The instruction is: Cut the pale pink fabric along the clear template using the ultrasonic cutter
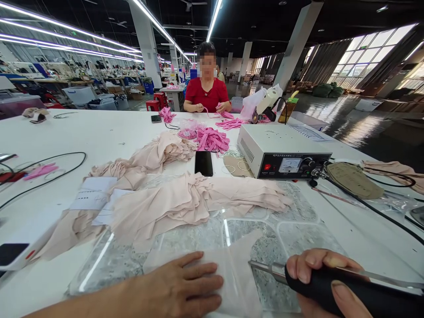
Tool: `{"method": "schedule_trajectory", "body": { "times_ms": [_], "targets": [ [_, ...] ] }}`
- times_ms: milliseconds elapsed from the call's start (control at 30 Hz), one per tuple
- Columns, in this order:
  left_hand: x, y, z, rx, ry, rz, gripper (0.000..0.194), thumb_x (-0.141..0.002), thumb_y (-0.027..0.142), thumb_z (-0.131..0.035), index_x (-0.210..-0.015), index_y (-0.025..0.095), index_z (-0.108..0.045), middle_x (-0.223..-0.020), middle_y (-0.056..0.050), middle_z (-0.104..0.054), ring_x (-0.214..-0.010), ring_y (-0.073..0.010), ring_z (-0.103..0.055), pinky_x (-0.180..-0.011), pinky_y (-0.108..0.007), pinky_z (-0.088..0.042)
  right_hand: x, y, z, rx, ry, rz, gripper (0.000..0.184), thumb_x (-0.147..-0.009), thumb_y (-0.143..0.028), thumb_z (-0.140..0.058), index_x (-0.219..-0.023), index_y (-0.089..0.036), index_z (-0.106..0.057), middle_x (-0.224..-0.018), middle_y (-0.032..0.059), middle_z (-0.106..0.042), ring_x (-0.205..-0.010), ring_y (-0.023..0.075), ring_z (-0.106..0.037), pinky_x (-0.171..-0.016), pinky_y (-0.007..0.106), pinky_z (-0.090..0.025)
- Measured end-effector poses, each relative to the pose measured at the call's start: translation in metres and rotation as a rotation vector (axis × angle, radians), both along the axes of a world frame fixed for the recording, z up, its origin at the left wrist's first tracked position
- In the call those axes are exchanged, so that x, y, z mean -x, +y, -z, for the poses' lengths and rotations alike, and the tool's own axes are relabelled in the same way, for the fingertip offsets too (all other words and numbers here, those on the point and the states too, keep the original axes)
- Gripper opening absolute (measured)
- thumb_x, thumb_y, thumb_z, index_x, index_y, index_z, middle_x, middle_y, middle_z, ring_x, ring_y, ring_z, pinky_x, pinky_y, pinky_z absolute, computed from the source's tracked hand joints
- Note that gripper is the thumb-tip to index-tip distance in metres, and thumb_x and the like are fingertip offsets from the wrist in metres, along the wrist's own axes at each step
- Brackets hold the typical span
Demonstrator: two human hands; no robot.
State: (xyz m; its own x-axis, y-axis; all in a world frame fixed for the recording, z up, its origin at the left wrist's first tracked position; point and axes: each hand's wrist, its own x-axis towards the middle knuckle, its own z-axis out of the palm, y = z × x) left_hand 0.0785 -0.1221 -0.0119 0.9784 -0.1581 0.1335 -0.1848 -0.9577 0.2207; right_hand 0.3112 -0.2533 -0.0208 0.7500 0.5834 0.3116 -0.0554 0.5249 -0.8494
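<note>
My left hand [185, 285] lies flat on a pale pink fabric piece [240, 274], fingers stretched out and slightly apart. Under that fabric is a glossy stone-patterned mat [298, 238]. My right hand [327, 274] is wrapped round the black handle of an ultrasonic hand tool [344, 287]. The tool's narrow metal tip points left, at the right edge of the fabric; whether it touches is unclear. Just beyond my hands, a stack of pale pink fabric pieces [198, 198] is spread across the mat.
A metal control box [285, 152] with dial and cable stands at right. A black phone [203, 163], pink straps [212, 140] and another pale fabric pile [159, 152] lie on the white table [66, 137]. Opposite sits a person in red [207, 95], holding pink strips.
</note>
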Motion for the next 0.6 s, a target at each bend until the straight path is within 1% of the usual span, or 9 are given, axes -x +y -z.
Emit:
{"method": "schedule_trajectory", "body": {
  "times_ms": [100,267,433,533,600],
  "targets": [
    [-0.001,0.000,-0.002,-0.021,0.010,-0.003,0.026,-0.102,0.026,-0.042,-0.120,0.016,-0.058,-0.127,-0.007,-0.063,-0.122,-0.0198,-0.055,-0.115,-0.035,-0.028,0.000,0.001,0.001,-0.009,-0.028,-0.002,0.017,-0.077,-0.037,-0.067,-0.077,-0.022,-0.058,-0.065,-0.0023,-0.050,-0.047,0.0121,-0.050,-0.044,0.031,-0.050],
    [-0.002,-0.001,-0.008,-0.079,0.045,0.011,0.027,-0.103,0.024,-0.039,-0.119,0.015,-0.058,-0.131,-0.005,-0.060,-0.122,-0.0193,-0.055,-0.117,-0.034,-0.024,-0.002,0.002,0.001,-0.003,-0.055,-0.002,0.015,-0.079,-0.034,-0.066,-0.075,-0.023,-0.057,-0.065,-0.0024,-0.052,-0.048,0.0121,-0.050,-0.045,0.031,-0.052],
    [-0.001,-0.002,-0.009,-0.062,-0.011,0.002,0.025,-0.102,0.024,-0.043,-0.118,0.015,-0.059,-0.128,-0.005,-0.062,-0.121,-0.0183,-0.055,-0.117,-0.033,-0.026,-0.001,0.002,0.003,-0.014,-0.097,-0.048,0.012,-0.081,-0.030,-0.065,-0.078,-0.024,-0.055,-0.068,-0.0019,-0.053,-0.052,0.0126,-0.051,-0.049,0.033,-0.053],
    [0.000,-0.003,-0.008,-0.060,-0.014,-0.005,0.025,-0.101,0.024,-0.044,-0.120,0.015,-0.058,-0.127,-0.006,-0.063,-0.121,-0.0195,-0.055,-0.116,-0.035,-0.028,-0.004,-0.001,0.009,0.002,-0.071,-0.075,0.009,-0.082,-0.031,-0.062,-0.081,-0.023,-0.057,-0.068,-0.0010,-0.052,-0.055,0.0138,-0.052,-0.051,0.034,-0.054],
    [0.003,-0.003,-0.005,-0.059,-0.026,-0.034,0.027,-0.100,0.024,-0.044,-0.122,0.014,-0.056,-0.127,-0.007,-0.062,-0.121,-0.0209,-0.054,-0.115,-0.035,-0.029,-0.013,-0.006,0.020,-0.043,-0.011,-0.039,0.010,-0.081,-0.032,-0.060,-0.081,-0.023,-0.058,-0.067,-0.0006,-0.051,-0.054,0.0139,-0.052,-0.050,0.034,-0.052]
  ]
}}
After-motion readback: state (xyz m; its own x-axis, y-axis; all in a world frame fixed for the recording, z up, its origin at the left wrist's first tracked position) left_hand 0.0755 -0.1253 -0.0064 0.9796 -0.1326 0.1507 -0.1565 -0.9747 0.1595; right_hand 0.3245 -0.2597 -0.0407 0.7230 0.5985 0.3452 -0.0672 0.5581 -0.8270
